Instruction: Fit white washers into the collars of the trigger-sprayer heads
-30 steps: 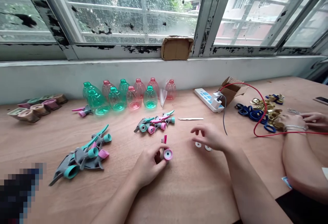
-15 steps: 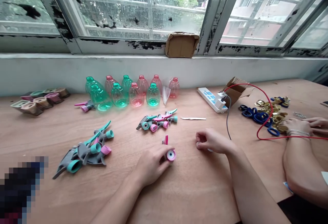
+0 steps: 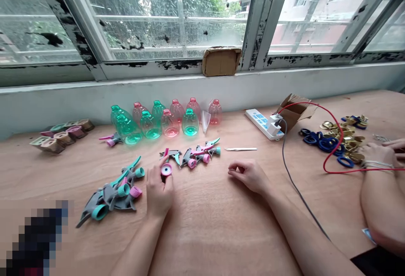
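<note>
My left hand (image 3: 159, 189) is closed round a grey spray head with a pink cap (image 3: 166, 169), held just above the wooden table (image 3: 205, 225). It hovers between a pile of grey, teal and pink spray heads (image 3: 112, 191) on its left and a smaller pile of spray heads (image 3: 196, 154) behind it. My right hand (image 3: 248, 175) rests on the table with its fingers curled in a loose pinch; what they hold is hidden.
Green and pink plastic bottles (image 3: 164, 120) stand in a row by the wall. Metal tweezers (image 3: 240, 148), a white power strip (image 3: 264, 123) with grey and red cables, and brown caps (image 3: 60, 135) lie about. Another person's arm (image 3: 378, 196) works by blue rings and brass parts (image 3: 335, 141).
My left hand has carried the pink-capped spray head leftward, towards the large pile. My right hand has closed over the small white discs and drawn slightly left; the discs no longer show.
</note>
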`<act>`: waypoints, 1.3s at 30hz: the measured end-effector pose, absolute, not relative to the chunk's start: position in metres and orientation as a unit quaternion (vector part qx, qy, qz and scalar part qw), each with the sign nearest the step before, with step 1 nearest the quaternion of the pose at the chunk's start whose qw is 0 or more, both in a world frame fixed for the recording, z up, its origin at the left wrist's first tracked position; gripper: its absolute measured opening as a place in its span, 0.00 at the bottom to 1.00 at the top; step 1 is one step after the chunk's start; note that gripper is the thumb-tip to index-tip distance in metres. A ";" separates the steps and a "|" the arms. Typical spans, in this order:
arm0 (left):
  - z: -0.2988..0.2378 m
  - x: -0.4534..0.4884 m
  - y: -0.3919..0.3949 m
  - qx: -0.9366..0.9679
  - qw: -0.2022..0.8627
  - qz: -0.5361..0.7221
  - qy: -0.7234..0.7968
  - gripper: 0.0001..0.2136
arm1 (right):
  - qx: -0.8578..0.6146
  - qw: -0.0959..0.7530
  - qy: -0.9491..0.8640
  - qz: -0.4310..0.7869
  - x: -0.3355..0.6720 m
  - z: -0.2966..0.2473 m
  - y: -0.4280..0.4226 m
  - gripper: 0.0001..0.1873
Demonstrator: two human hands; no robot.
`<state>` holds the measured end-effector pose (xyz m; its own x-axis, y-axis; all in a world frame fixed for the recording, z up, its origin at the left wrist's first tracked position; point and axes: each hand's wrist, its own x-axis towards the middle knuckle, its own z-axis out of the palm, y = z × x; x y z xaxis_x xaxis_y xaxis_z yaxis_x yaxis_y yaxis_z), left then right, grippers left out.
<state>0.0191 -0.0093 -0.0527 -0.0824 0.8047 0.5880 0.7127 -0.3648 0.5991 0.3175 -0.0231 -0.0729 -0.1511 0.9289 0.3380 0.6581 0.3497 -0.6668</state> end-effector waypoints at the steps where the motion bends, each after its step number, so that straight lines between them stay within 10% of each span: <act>1: -0.052 0.017 -0.008 0.665 0.037 0.481 0.570 0.18 | -0.535 0.365 -0.739 0.186 0.317 -0.073 -0.023 0.05; 25: -0.016 -0.017 0.005 0.686 -0.163 0.282 0.650 0.16 | -0.504 0.335 -0.771 0.198 0.305 -0.061 -0.031 0.02; 32: -0.003 -0.089 0.038 0.728 -0.010 0.020 0.685 0.17 | -0.489 0.337 -0.782 0.187 0.300 -0.055 -0.033 0.02; 39: -0.010 -0.094 0.042 0.735 -0.011 0.132 0.665 0.09 | -0.489 0.339 -0.779 0.199 0.299 -0.058 -0.033 0.02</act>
